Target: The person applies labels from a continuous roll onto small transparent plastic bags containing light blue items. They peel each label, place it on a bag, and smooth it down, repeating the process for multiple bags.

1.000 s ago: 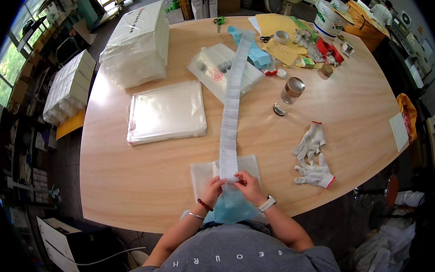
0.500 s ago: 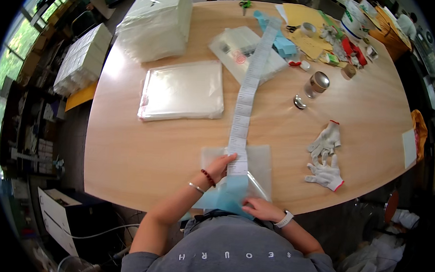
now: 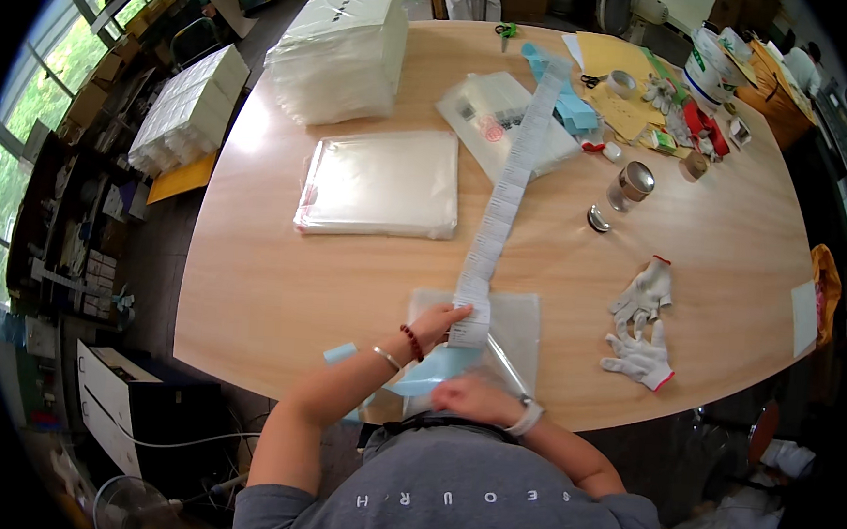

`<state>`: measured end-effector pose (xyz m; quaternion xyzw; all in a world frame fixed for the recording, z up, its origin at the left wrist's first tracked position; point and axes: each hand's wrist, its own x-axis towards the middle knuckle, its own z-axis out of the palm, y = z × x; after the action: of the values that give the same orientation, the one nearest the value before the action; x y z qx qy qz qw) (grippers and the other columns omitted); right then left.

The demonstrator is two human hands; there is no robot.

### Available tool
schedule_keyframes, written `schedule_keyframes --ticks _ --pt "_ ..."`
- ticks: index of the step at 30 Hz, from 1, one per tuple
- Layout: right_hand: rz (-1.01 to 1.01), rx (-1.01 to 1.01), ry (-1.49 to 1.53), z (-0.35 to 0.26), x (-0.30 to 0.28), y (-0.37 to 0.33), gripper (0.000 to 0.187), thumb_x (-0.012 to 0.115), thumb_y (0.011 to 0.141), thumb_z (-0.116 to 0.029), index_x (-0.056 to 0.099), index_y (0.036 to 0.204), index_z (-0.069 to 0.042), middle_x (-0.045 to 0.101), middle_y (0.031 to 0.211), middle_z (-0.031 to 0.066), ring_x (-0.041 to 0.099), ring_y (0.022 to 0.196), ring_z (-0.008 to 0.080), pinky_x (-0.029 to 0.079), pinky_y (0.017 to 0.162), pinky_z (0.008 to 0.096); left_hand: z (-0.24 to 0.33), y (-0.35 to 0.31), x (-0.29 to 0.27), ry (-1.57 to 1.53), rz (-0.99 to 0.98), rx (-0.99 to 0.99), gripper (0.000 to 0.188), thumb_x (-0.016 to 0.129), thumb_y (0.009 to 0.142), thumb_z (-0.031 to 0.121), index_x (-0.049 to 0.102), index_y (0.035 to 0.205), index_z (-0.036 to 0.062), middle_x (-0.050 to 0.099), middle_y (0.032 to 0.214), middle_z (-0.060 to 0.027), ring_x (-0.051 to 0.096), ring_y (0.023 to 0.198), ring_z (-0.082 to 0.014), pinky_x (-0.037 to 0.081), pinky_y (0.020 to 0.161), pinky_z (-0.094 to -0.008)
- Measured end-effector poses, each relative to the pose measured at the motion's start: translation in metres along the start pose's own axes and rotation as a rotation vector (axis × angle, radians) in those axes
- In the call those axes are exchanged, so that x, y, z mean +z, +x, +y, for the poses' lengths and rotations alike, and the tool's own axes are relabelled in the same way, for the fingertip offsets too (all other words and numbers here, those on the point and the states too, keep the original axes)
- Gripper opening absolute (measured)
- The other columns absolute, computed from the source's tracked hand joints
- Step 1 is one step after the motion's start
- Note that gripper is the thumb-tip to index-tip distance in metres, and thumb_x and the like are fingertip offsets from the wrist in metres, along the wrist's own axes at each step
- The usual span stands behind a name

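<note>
A long strip of white printed labels [image 3: 504,211] with a light-blue backing [image 3: 441,367] runs down the table toward me. My left hand [image 3: 437,325] grips the strip near its close end, a finger lying over the labels. Just right of the blue backing and close to my waist is my right hand [image 3: 478,400]. Its fingers curl but are smeared by motion, so I cannot see whether they hold anything. Beneath the strip lies a clear plastic bag [image 3: 520,319], partly covered by hands and backing.
Clear bags lie in a flat stack [image 3: 380,184], with a taller wrapped stack [image 3: 334,65] behind. White gloves [image 3: 639,355] lie right, below a glass jar [image 3: 632,185] and metal lid [image 3: 598,219]. Green-handled scissors [image 3: 504,35], a tape roll [image 3: 621,83] and yellow paper [image 3: 616,55] sit far back.
My right hand has moved left and blurred. The blue backing has shifted, its loose end now showing left of my left forearm. The view has tilted slightly; my left hand stays on the strip.
</note>
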<state>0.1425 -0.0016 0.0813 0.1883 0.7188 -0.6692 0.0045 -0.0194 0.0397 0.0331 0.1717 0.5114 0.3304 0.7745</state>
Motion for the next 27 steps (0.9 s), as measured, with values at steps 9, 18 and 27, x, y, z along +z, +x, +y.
schedule_keyframes --ticks 9,18,27 --pt "0.88 0.018 -0.009 0.03 -0.042 -0.019 0.021 0.061 0.075 -0.009 0.054 0.093 0.0 0.059 0.072 0.0105 0.057 0.062 0.0176 0.046 0.059 0.0277 -0.046 -0.012 0.033 -0.184 0.084 0.23 0.03 0.053 0.084 0.027 0.057 0.1 0.0027 0.059 0.091 -0.0027 0.054 0.082 -0.01 0.043 0.072 -0.0248" --pt "0.943 -0.027 -0.299 0.039 -0.027 -0.033 0.012 0.062 0.07 -0.006 0.062 0.082 -0.003 0.059 0.088 0.0097 0.057 0.079 0.0236 0.045 0.072 0.0314 -0.056 -0.012 0.041 -0.212 0.161 0.256 0.022 0.053 0.083 0.02 0.057 0.096 0.0027 0.06 0.089 -0.0033 0.055 0.083 -0.0117 0.042 0.074 -0.0256" --pt "1.075 -0.069 -0.233 0.023 -0.046 -0.067 0.01 0.061 0.07 -0.003 0.06 0.08 -0.004 0.059 0.079 0.0086 0.056 0.069 0.0213 0.045 0.065 0.029 -0.057 -0.013 0.027 -0.379 0.158 0.206 0.023 0.052 0.084 0.018 0.054 0.1 0.0022 0.058 0.096 -0.0041 0.054 0.089 -0.0138 0.042 0.08 -0.028"
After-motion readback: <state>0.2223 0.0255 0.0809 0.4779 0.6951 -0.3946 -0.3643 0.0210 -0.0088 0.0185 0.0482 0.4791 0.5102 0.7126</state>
